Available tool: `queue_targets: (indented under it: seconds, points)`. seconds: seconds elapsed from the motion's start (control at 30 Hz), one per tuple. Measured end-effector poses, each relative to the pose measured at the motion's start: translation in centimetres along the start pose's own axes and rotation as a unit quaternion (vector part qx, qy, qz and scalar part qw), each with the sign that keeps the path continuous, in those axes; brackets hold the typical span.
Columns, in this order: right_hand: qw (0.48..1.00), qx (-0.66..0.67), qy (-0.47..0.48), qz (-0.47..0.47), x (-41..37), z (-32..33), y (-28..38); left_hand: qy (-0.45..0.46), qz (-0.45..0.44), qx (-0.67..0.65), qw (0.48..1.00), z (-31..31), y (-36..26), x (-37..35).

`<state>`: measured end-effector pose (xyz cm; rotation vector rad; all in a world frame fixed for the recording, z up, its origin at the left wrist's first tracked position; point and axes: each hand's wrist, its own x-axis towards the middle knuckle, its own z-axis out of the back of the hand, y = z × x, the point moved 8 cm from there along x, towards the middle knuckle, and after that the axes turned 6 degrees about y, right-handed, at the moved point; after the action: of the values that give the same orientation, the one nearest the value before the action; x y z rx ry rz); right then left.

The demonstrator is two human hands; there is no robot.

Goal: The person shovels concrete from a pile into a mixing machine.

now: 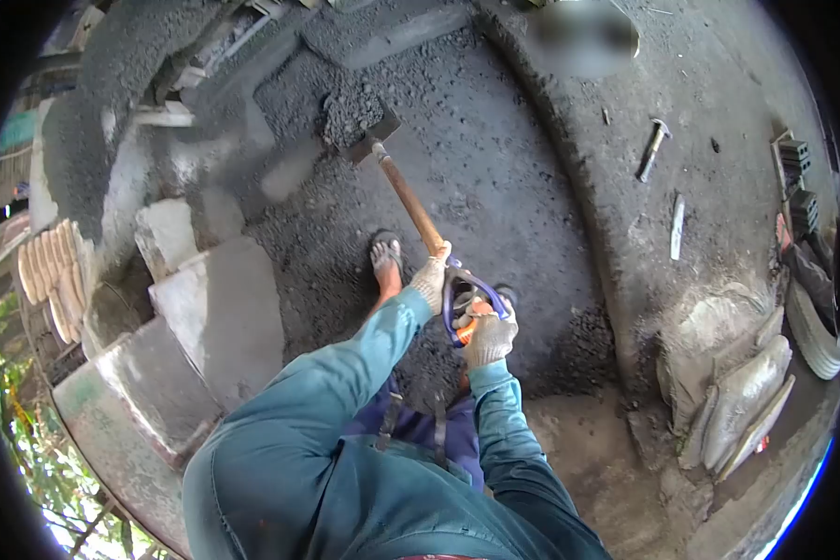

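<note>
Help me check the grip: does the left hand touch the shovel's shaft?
Touching. The head view shows the gloved left hand wrapped around the shovel's wooden shaft, no gap, just above the blue handle.

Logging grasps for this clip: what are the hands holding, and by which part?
A shovel, in both gloved hands: the left hand grips the wooden shaft next to the handle, the right hand the D-shaped grip at its end.
</note>
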<state>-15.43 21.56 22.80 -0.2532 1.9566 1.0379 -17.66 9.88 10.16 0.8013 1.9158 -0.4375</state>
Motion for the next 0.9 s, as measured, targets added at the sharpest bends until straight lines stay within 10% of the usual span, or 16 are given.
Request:
queue_targets:
  seconds: [0.43, 0.47, 0.5, 0.57, 0.67, 0.77, 0.9]
  points:
    - [0.997, 0.004, 0.011, 0.073, 8.9, -26.8, -7.2, -0.154, -0.073, 0.275, 0.946, 3.0, -30.7, -1.4]
    - [0.955, -0.269, -0.031, 0.119, 11.0, -27.4, -6.9, -0.053, -0.103, 0.344, 0.932, 3.1, -33.6, 0.1]
    - [0.958, -0.253, -0.066, 0.114, 13.8, -27.8, -9.2, -0.100, -0.093, 0.328, 0.935, 2.6, -35.1, -0.1]
    - [0.965, -0.220, -0.043, 0.135, 17.4, -25.3, -13.0, -0.158, -0.131, 0.291, 0.934, 8.0, -37.2, 6.0]
    - [0.990, 0.008, 0.088, -0.109, 23.3, -14.9, -21.3, -0.251, 0.015, 0.578, 0.776, 9.6, -32.4, 4.0]
    - [0.993, 0.006, 0.075, -0.088, 22.3, -10.2, -19.6, -0.157, 0.128, 0.529, 0.824, 9.9, -26.9, 3.6]
    - [0.986, 0.022, 0.136, -0.089, 17.0, -4.0, -19.7, -0.193, 0.001, 0.378, 0.906, 12.5, -23.5, 8.1]
